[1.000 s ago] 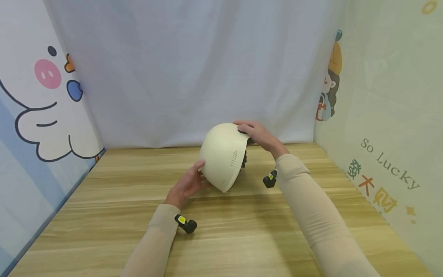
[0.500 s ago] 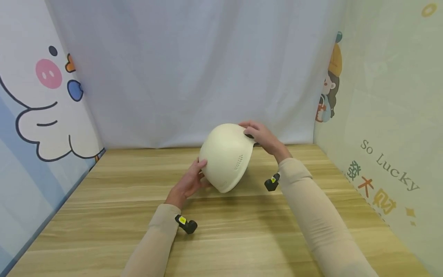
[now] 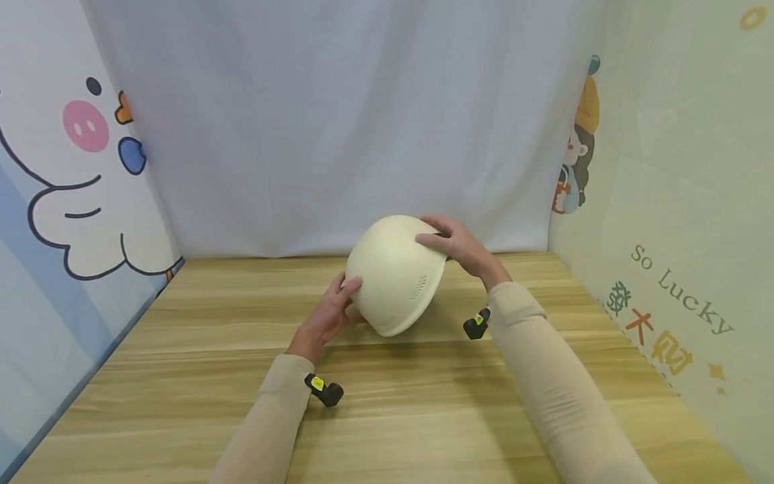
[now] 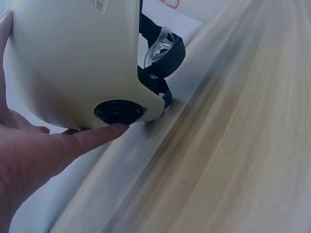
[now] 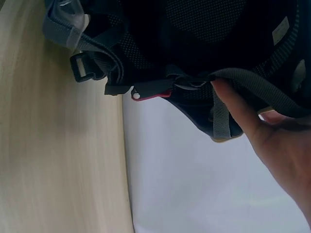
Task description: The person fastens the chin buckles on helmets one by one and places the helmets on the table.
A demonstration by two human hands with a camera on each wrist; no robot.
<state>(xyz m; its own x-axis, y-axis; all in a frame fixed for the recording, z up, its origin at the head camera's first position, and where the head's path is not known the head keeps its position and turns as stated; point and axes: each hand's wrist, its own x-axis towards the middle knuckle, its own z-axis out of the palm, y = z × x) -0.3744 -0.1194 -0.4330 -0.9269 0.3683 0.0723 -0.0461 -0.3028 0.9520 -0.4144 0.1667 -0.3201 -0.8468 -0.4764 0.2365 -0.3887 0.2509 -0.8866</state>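
A cream helmet (image 3: 393, 272) is held tilted over the wooden table, its opening facing down and to the right. My left hand (image 3: 329, 312) supports the crown side, thumb on the shell and other fingers underneath. In the left wrist view, one finger reaches a round black fitting (image 4: 118, 111) near the rim. At the upper right my right hand (image 3: 456, 245) grips the rim, thumb outside on the shell. The right wrist view looks into the dark padded lining (image 5: 204, 24), where a finger touches a grey strap (image 5: 262, 90). A black buckle with a red edge (image 5: 150, 92) hangs there.
The wooden table (image 3: 387, 430) spreads in front and to both sides. A pale curtain (image 3: 338, 134) hangs behind its far edge. Printed panels stand at the left (image 3: 54, 222) and right (image 3: 677, 222).
The helmet has turned so its opening faces further down, and its dark straps have gone from the head view. My right hand has shifted slightly right and down with the rim.
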